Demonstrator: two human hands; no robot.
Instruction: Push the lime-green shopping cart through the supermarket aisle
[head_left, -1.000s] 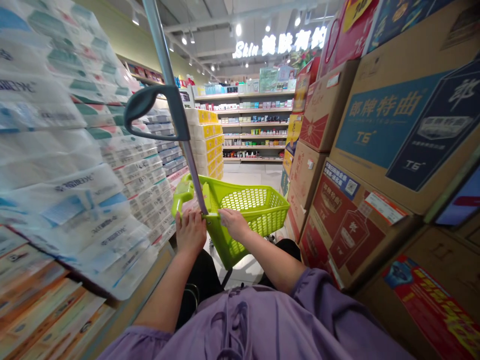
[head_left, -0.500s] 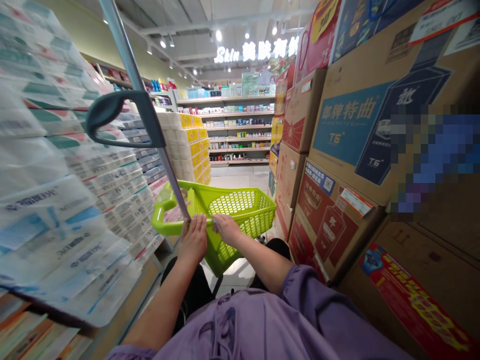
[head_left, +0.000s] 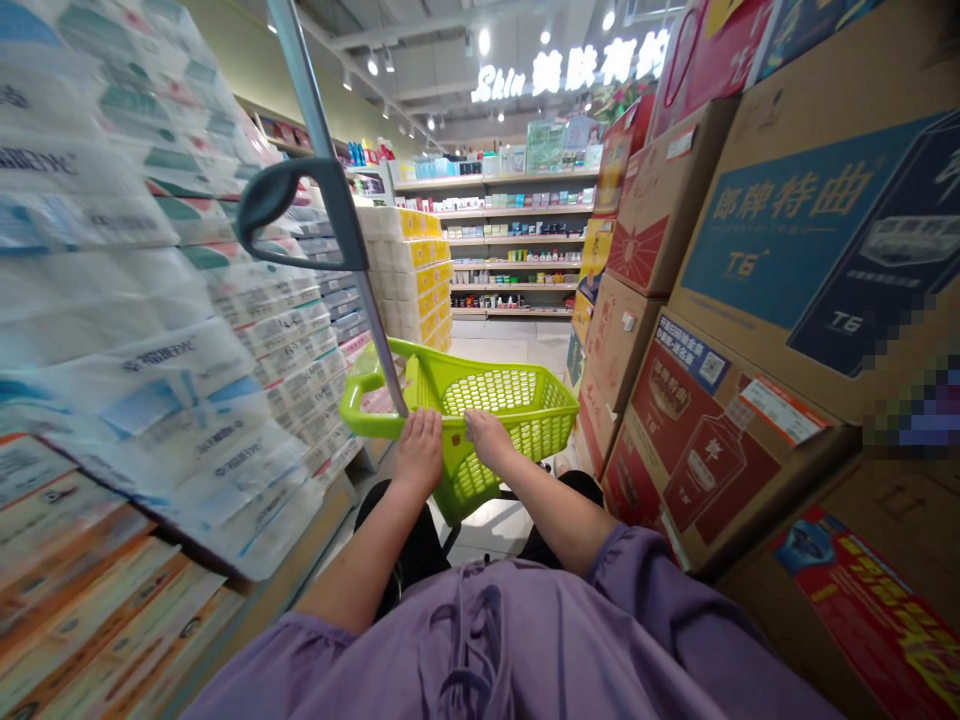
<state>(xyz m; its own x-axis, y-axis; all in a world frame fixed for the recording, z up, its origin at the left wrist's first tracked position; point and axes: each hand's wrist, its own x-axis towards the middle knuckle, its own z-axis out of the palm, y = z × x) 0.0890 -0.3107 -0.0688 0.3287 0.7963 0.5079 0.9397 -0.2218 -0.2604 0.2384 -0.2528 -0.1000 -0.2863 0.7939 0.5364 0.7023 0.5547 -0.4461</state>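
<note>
**Two hands rest on the near rim of a lime-green shopping cart in a store aisle.**

Tall stacks of cardboard boxes [head_left: 806, 225] line the right side of the aisle, and plastic-wrapped packs [head_left: 187, 385] are piled high on the left. Beyond the pale floor [head_left: 514, 347], display shelves [head_left: 517, 182] cross the view.

The green cart [head_left: 469, 490] is low and central, directly in front of the person, who wears a loose purple top [head_left: 525, 640]. Its long axis appears to run mostly crosswise, from a rounded, ring-like end on the left to a perforated basket section on the right. A metal pole [head_left: 381, 335] slants from the upper left down to the near rim, carrying a grey-blue looped grip [head_left: 345, 215] high up, well apart from both hands.

The left hand [head_left: 420, 450] lies on the rim just beside the pole's lower end, so it is the nearer hand to the pole and the ring-like end. Its fingers are together over the edge. The right hand [head_left: 489, 442], fingers bent, touches the rim farther right, nearer the basket section. Whether either hand closes around the rim cannot be told, since the undersides are hidden.
</note>
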